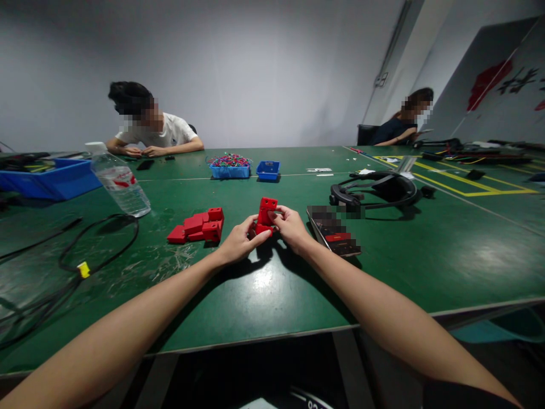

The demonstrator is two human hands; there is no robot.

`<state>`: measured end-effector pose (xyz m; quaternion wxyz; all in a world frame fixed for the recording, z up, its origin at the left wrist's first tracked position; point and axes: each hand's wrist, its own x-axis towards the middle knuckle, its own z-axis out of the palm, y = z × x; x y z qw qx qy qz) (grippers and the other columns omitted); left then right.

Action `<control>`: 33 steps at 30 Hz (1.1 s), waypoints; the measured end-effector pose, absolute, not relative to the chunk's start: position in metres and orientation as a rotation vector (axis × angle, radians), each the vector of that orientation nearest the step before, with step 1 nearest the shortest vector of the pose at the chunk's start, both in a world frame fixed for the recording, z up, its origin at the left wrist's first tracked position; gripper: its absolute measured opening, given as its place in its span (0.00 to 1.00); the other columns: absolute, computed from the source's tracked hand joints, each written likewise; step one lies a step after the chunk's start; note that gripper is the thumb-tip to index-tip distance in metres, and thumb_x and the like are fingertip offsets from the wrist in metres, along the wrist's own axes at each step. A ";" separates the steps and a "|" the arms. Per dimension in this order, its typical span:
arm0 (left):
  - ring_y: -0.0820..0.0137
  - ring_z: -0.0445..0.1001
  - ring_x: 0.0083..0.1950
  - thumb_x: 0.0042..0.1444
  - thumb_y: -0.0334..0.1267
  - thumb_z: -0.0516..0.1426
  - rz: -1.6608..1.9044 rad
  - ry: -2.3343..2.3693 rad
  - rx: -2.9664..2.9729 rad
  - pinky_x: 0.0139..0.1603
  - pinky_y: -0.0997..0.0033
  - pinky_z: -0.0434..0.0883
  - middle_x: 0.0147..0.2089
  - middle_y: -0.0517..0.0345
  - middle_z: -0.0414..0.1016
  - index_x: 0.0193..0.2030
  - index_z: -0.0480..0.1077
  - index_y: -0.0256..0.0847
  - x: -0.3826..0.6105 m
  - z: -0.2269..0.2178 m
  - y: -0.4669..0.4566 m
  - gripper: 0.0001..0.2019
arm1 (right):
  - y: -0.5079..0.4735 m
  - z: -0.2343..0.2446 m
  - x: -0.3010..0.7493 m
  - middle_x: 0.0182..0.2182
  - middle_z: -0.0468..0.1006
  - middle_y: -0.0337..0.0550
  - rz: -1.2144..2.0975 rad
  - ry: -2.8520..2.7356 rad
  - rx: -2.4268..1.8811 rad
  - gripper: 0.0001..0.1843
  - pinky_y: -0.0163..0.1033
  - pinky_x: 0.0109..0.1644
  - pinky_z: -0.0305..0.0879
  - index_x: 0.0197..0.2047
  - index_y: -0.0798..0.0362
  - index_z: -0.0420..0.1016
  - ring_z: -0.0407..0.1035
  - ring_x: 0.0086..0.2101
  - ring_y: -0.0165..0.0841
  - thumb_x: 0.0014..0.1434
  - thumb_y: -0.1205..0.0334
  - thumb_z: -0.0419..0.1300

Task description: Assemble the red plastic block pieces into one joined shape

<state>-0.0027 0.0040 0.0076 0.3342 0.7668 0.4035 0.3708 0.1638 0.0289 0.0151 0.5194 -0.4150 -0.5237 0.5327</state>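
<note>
Both my hands meet over the green table and grip one red plastic part, which stands upright between them. My left hand pinches its lower end with closed fingers. My right hand holds its right side, fingers curled round it. A small heap of more red plastic parts lies on the table just left of my left hand.
A phone lies right of my right hand, with a black headset beyond it. A water bottle and black cables are at the left. Blue bins stand farther back. Two people sit at the far side.
</note>
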 end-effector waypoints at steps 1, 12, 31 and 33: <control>0.66 0.75 0.40 0.57 0.52 0.57 0.970 1.051 2.003 0.42 0.66 0.72 0.44 0.50 0.77 0.61 0.62 0.36 -0.003 0.007 0.005 0.30 | 0.029 0.015 0.164 0.21 0.75 0.35 1.284 -1.258 -0.984 0.13 0.31 0.25 0.61 0.44 0.56 0.72 0.66 0.21 0.27 0.56 0.61 0.60; 0.65 0.76 0.43 0.55 0.50 0.59 1.078 1.239 2.123 0.46 0.66 0.72 0.46 0.53 0.77 0.53 0.64 0.38 -0.001 0.006 0.005 0.24 | 0.023 0.019 0.159 0.40 0.80 0.46 1.061 -1.307 -0.976 0.21 0.39 0.48 0.68 0.44 0.56 0.74 0.74 0.40 0.34 0.53 0.50 0.64; 0.65 0.75 0.46 0.52 0.46 0.62 1.350 1.245 2.085 0.48 0.65 0.71 0.49 0.51 0.72 0.54 0.58 0.41 -0.001 0.001 0.008 0.27 | 0.021 0.026 0.163 0.38 0.80 0.44 1.171 -1.274 -1.010 0.16 0.32 0.31 0.62 0.45 0.54 0.72 0.74 0.35 0.31 0.57 0.54 0.59; 0.66 0.75 0.41 0.50 0.49 0.63 1.366 1.269 1.980 0.42 0.66 0.71 0.45 0.53 0.73 0.55 0.57 0.40 0.001 0.003 0.008 0.30 | 0.021 0.026 0.163 0.38 0.80 0.44 1.182 -1.269 -1.005 0.15 0.32 0.31 0.63 0.43 0.54 0.73 0.74 0.33 0.30 0.59 0.53 0.57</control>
